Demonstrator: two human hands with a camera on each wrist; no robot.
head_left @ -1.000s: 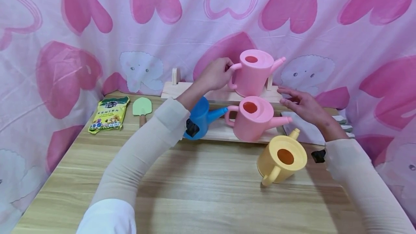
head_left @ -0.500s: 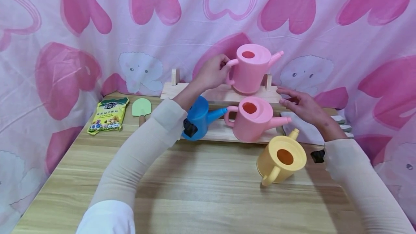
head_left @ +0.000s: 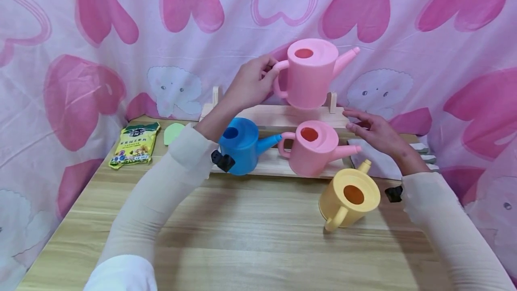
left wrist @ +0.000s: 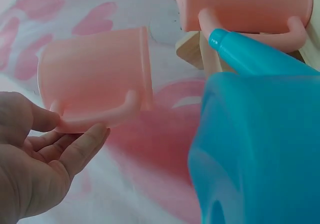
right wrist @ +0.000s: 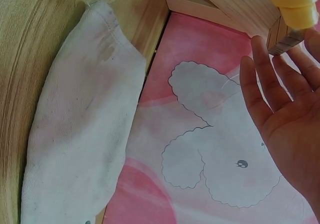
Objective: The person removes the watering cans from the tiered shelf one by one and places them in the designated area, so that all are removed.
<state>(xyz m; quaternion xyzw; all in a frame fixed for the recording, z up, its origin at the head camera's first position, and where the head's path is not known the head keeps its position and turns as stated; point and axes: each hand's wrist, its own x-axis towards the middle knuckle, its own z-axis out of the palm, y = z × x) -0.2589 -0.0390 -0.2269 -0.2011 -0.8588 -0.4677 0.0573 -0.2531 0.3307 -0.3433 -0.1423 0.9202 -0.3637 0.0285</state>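
Observation:
My left hand pinches the handle of a pink watering can, raised above the upper board of a two-step wooden stand. In the left wrist view, thumb and fingers meet round that can's handle. My right hand rests at the stand's right end, its fingers extended along the board's end. On the lower step stand a blue watering can, under my left wrist, and a second pink watering can, both spouts pointing right.
A yellow watering can stands on the table in front of the stand, right of centre. At the left lie a yellow-green packet and a green trowel, partly covered by my sleeve. Pale gloves lie behind my right wrist.
The upper pink watering can has risen off the top board, carried up and slightly left by my left hand. My right hand has stayed at the stand's end.

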